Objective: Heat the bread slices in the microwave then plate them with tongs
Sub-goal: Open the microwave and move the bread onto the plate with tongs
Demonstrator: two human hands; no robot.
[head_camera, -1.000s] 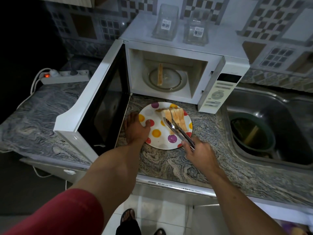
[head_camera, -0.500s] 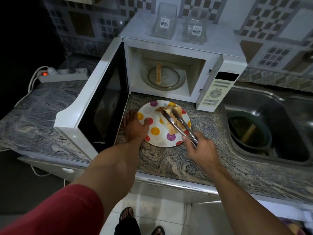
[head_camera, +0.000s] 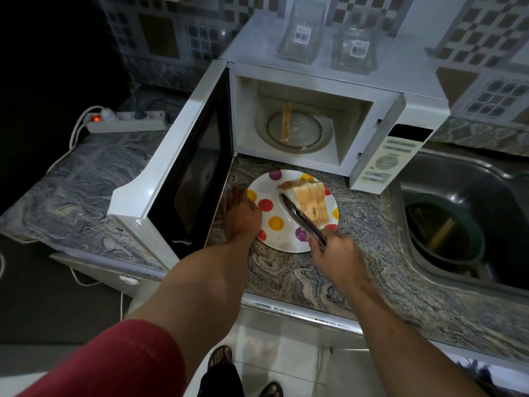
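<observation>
A white plate (head_camera: 274, 233) with coloured dots sits on the counter in front of the open microwave (head_camera: 315, 81). Several bread slices (head_camera: 312, 202) lean together on its far right part. My right hand (head_camera: 335, 256) grips metal tongs (head_camera: 302, 219), whose tips lie just left of the slices, holding nothing. My left hand (head_camera: 240, 213) rests on the plate's left rim with the thumb on the plate. One bread slice (head_camera: 286, 121) stands upright on the glass turntable inside the microwave.
The microwave door (head_camera: 183, 167) swings out to the left, next to my left hand. A steel sink (head_camera: 446, 179) holding a dark bowl (head_camera: 446, 227) is at the right. Two clear containers (head_camera: 303, 27) stand on the microwave. A power strip (head_camera: 126, 121) lies at the back left.
The tongs let go of the slice they held over the plate and slid to the left of the stack. My left hand stayed on the plate's rim.
</observation>
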